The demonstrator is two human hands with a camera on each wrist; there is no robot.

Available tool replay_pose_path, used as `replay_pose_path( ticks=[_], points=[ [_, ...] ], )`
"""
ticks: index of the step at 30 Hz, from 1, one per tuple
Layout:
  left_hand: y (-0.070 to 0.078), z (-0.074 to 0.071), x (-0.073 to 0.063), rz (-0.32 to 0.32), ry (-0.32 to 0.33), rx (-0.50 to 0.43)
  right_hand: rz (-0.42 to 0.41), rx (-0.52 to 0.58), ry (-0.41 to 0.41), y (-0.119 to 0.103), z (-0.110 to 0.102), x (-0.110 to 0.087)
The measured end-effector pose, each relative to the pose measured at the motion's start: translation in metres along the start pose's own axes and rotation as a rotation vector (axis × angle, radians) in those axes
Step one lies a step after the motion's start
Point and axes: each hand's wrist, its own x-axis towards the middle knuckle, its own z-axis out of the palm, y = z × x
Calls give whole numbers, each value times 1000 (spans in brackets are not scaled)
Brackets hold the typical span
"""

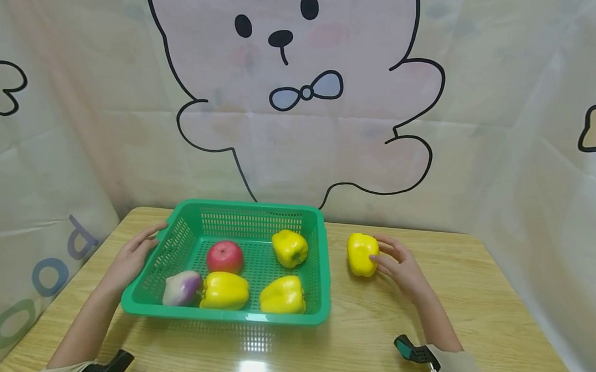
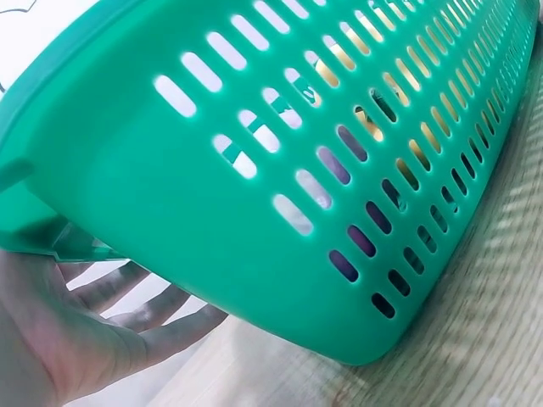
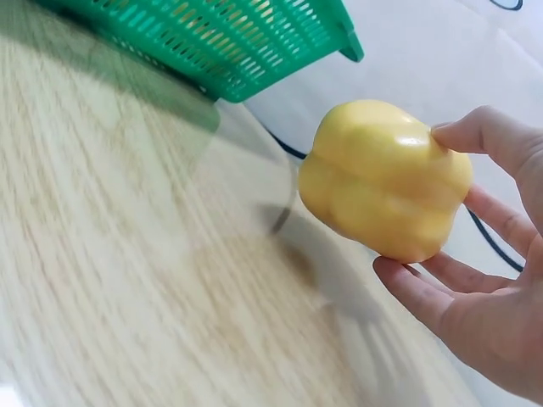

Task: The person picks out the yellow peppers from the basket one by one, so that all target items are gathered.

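My right hand pinches a yellow bell pepper to the right of the green basket. In the right wrist view, thumb and fingertips press on the pepper from opposite sides, and it hangs over the table with its shadow below. At the basket's left side, my left hand touches the rim, its fingers fairly straight along the outer wall in the left wrist view. Inside the basket lie a round red fruit, a white and purple turnip and three yellow bell peppers.
The basket stands on a light wooden table, toward its left and back. A pale curtain with cartoon drawings hangs behind the table and along both sides. A dark cable shows beyond the table edge in the right wrist view.
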Motion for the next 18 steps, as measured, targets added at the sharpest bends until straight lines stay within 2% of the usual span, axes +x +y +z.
replay_pose_path(
  ticks=[18],
  points=[
    [2, 2, 1, 4, 10, 5, 21, -33, -17, 9, 2, 4]
  ],
)
